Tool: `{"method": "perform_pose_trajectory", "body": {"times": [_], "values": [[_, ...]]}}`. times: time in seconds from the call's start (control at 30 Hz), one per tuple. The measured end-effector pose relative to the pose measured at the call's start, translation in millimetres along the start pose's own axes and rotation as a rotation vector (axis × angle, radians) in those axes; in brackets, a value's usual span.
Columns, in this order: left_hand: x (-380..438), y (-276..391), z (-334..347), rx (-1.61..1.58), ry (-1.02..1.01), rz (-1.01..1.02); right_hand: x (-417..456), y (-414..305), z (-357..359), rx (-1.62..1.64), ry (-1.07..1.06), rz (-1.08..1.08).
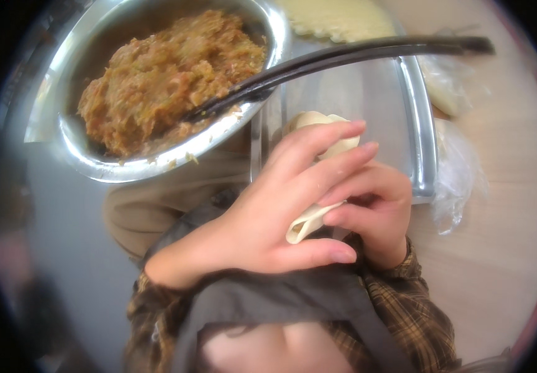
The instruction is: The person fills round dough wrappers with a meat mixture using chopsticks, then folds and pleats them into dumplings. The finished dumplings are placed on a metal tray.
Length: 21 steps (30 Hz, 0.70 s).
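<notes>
A folded dumpling wrapper (312,223) is held between both hands, with a little filling showing at its open end. My left hand (268,219) cups it from the left, with the thumb stretched out below and the fingers reaching across above. Coming from the right, my right hand (380,200) pinches the wrapper's edge between thumb and fingers. Part of the wrapper is hidden behind my fingers. Just beyond my left fingers, pale dumplings (312,118) lie on a metal tray (371,100), partly covered by the hand.
An oval steel bowl (110,175) of minced filling (170,79) stands at upper left. Dark chopsticks (343,53) rest in it and jut rightward over the tray. Stacked round wrappers (343,18) lie at the top. Clear plastic bags (454,177) sit right of the tray on the wooden tabletop (506,224).
</notes>
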State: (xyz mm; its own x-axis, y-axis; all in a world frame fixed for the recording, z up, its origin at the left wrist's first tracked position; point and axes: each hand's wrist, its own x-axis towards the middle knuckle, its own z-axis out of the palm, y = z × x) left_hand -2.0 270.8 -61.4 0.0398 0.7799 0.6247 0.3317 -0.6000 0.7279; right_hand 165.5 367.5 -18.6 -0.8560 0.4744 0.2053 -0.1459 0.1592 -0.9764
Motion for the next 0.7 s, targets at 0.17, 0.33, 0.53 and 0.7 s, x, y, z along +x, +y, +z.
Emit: {"method": "perform_pose_trajectory", "body": {"times": [0.17, 0.33, 0.53, 0.7], "values": [[0, -3, -1, 0.025, 0.076, 0.068, -1, 2, 1, 0.023, 0.014, 0.055], [-15, 8, 5, 0.061, 0.351, -0.049, -1, 13, 10, 0.419, 0.087, 0.048], [-18, 19, 19, -0.662, 0.508, -0.318, 17, 10, 27, 0.212, 0.098, -0.185], [-16, 25, 22, -0.700, 0.402, -0.247, 31, 13, 33, 0.146, -0.028, -0.116]]}}
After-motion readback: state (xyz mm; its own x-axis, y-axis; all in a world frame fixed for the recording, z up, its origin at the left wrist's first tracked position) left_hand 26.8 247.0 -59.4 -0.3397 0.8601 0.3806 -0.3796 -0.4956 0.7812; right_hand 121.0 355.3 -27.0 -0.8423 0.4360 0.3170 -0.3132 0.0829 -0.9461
